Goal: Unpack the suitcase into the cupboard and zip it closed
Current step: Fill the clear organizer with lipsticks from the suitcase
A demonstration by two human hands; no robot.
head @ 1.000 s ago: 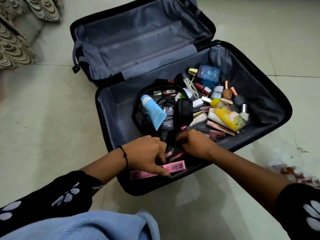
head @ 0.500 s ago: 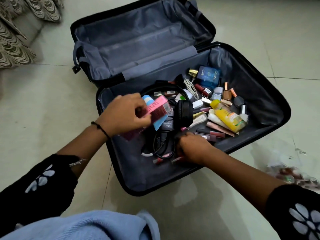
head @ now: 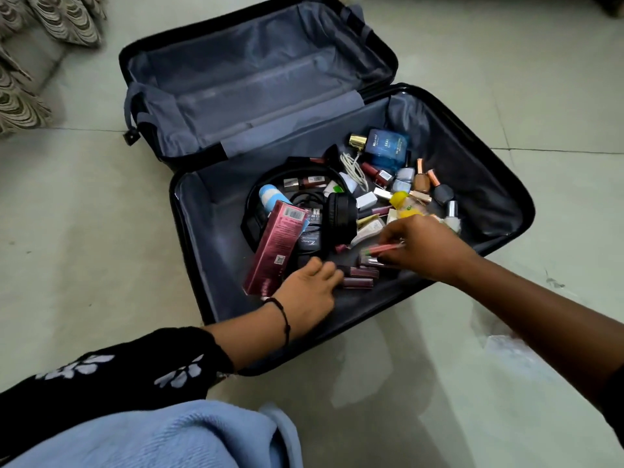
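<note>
The black suitcase (head: 472,184) lies open on the floor; its lid half holds nothing. The near half holds black headphones (head: 341,217), a blue perfume box (head: 386,148), a blue tube (head: 270,194), a yellow bottle (head: 400,201), nail polish bottles (head: 422,180) and several lip tubes. A long pink box (head: 277,244) leans across the headphones. My left hand (head: 310,295) rests inside the case beside that box, fingers stretched to dark lip tubes (head: 359,276). My right hand (head: 422,248) pinches pink lip gloss tubes (head: 385,248) just above the pile.
Patterned fabric (head: 23,79) hangs at the far left. A light blue cloth (head: 152,437) covers my lap at the bottom. Pale floor tiles (head: 84,231) surround the case. Something translucent (head: 503,344) lies on the floor under my right arm.
My left hand lifted the pink box from the case's front, left it on the headphones and came down to the dark tubes. My right hand moved right and took up pink tubes.
</note>
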